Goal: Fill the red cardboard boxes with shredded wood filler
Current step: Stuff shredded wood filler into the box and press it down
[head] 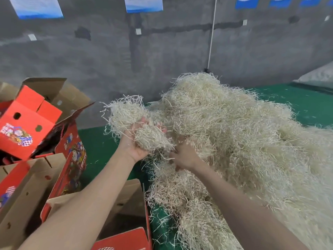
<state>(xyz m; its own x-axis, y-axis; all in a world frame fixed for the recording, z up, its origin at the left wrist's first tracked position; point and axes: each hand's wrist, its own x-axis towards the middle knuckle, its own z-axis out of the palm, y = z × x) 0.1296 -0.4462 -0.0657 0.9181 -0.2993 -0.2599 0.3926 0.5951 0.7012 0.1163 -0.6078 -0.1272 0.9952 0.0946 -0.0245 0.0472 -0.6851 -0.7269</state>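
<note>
A big pale pile of shredded wood filler [243,141] covers the right half of the view on a green floor. My left hand [134,145] is palm up and grips a lifted clump of filler [129,120] at the pile's left edge. My right hand [185,156] is just to the right of it, fingers dug into the pile and pinching strands. An open red cardboard box [126,213] sits below my left forearm; I see no filler in it. More red boxes [27,123] are stacked at the left.
A grey concrete wall [162,51] stands behind the pile, with blue-and-white papers and a white cable on it. Green floor [97,147] shows between the boxes and the pile. Open brown flaps of several boxes crowd the lower left.
</note>
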